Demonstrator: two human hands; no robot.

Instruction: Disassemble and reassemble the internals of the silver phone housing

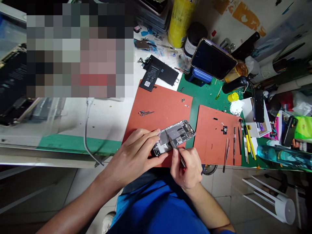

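An opened phone body with its circuit boards exposed lies on a red-brown mat near the bench's front edge. My left hand grips the phone's near end, fingers curled round its edge. My right hand is closed on a thin screwdriver whose tip rests inside the phone. A black phone battery lies at the mat's far edge.
A second red-brown mat to the right carries small parts, with tweezers and several slim tools along its right side. A phone leans on a blue stand. A yellow can, bottles, a white cable and clutter surround the mats.
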